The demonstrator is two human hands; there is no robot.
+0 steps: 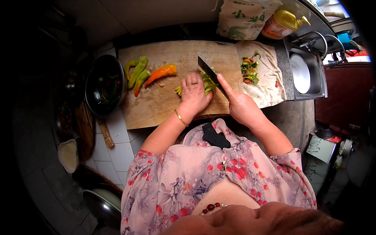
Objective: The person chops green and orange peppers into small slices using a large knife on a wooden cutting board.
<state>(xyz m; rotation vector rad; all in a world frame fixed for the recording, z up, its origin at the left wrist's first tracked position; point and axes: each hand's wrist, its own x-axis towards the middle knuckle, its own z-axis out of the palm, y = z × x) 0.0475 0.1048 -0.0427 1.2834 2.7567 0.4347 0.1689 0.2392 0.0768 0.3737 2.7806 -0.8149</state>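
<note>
My left hand (pixel 195 93) presses down on cut green peppers (pixel 209 83) on a large wooden cutting board (pixel 152 104). In my right hand (pixel 241 104) is a cleaver (pixel 212 73), its dark blade slanted across the right side of the green pieces. My right index finger lies along the blade. Left of my hands lie an orange pepper (pixel 161 73) and several green peppers (pixel 138 72), one with a red-orange tip. A pile of pepper tops and scraps (pixel 249 70) rests on a beige cloth (pixel 268 80) at the board's right.
A black bowl (pixel 89 85) with dark green and red peppers stands left of the board. At the right is a steel sink (pixel 317 85) with a white basin (pixel 299 73). A plastic bag (pixel 239 20) and a yellow pump bottle (pixel 279 25) stand behind the cloth.
</note>
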